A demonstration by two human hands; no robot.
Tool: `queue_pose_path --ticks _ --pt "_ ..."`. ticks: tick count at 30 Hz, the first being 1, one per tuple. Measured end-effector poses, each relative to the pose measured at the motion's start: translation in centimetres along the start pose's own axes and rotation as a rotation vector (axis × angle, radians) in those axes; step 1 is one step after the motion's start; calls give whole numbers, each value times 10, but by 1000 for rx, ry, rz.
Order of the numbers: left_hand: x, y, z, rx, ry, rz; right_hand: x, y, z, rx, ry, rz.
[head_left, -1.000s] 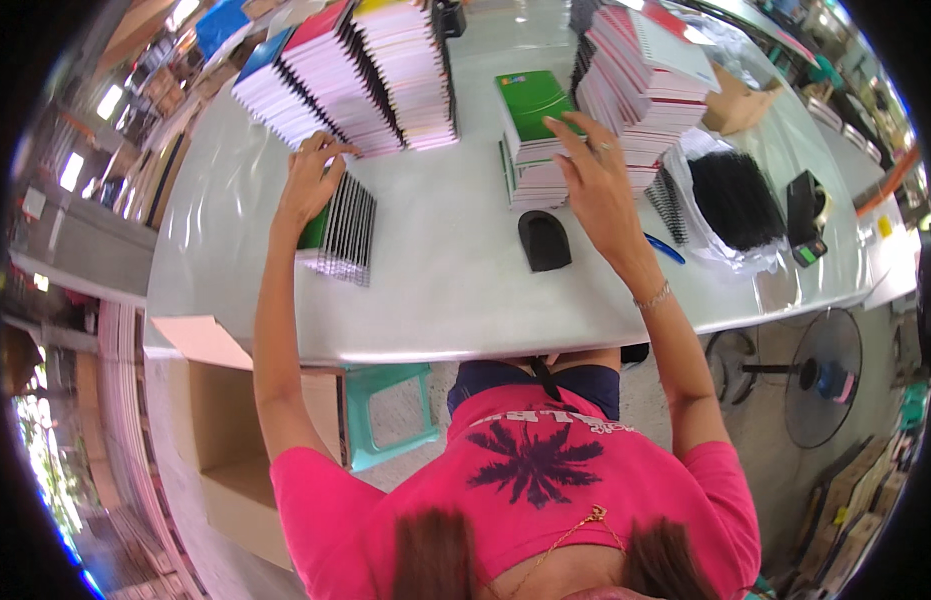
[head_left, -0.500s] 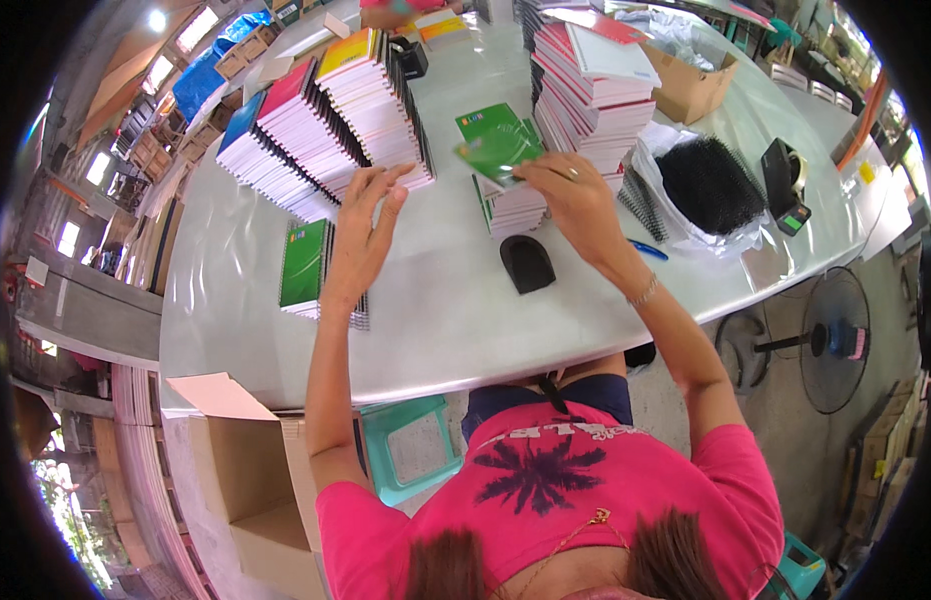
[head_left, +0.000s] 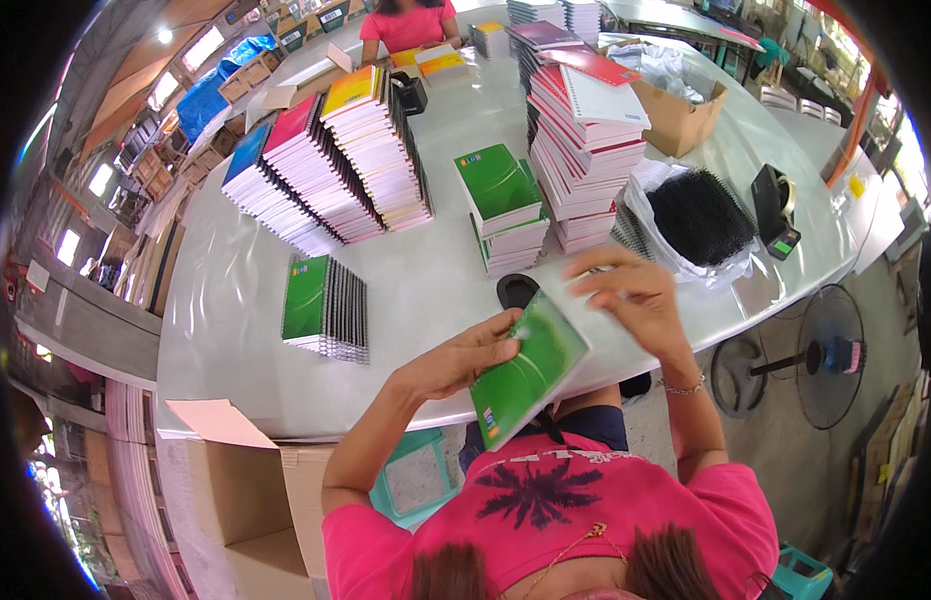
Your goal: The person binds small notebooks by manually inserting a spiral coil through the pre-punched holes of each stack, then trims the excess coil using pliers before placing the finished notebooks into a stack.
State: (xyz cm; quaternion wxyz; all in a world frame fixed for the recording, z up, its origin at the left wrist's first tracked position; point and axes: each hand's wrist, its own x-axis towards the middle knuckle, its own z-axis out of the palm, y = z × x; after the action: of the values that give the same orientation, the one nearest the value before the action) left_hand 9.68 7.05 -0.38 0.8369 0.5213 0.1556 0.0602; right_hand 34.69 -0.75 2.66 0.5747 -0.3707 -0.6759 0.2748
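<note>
My left hand [head_left: 467, 358] is closed on a green-covered notebook [head_left: 520, 375], tilted over the table's near edge, thumb on its cover. No coil shows on it. My right hand [head_left: 630, 298], somewhat blurred, is just right of the notebook's upper corner, fingers apart and holding nothing visible. Beyond them stands a stack of green notebooks [head_left: 497, 185]. Between stack and hands lies a black, round-ended object [head_left: 517, 290], partly hidden by the held notebook. At the left sits a short pile of green notebooks [head_left: 307, 295] with dark coil spines.
Tall stacks of blue [head_left: 247, 155], red [head_left: 293, 125] and yellow notebooks [head_left: 351, 92] stand far left. Another red stack [head_left: 575, 150] rises right of the green one. Black coils [head_left: 700, 215] lie on white plastic, beside a tape dispenser [head_left: 777, 215]. Opposite sits a person [head_left: 409, 28].
Both hands have drawn back toward me. A green notebook has come off the stack into my left hand, and my right hand has let go of it.
</note>
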Motion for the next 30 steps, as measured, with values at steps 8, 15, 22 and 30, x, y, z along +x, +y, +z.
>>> queue_pose_path --ticks 8,15,22,30 --pt "-32 -3 6 1466 574 76 4 135 -136 -1004 733 196" --pt "-25 -71 -15 1782 911 123 -1 219 -161 -1529 371 410" --pt "-9 -94 4 1593 1248 136 5 226 -161 -1585 379 439" --pt "19 -100 4 1393 1474 295 8 230 -181 -1542 394 573"
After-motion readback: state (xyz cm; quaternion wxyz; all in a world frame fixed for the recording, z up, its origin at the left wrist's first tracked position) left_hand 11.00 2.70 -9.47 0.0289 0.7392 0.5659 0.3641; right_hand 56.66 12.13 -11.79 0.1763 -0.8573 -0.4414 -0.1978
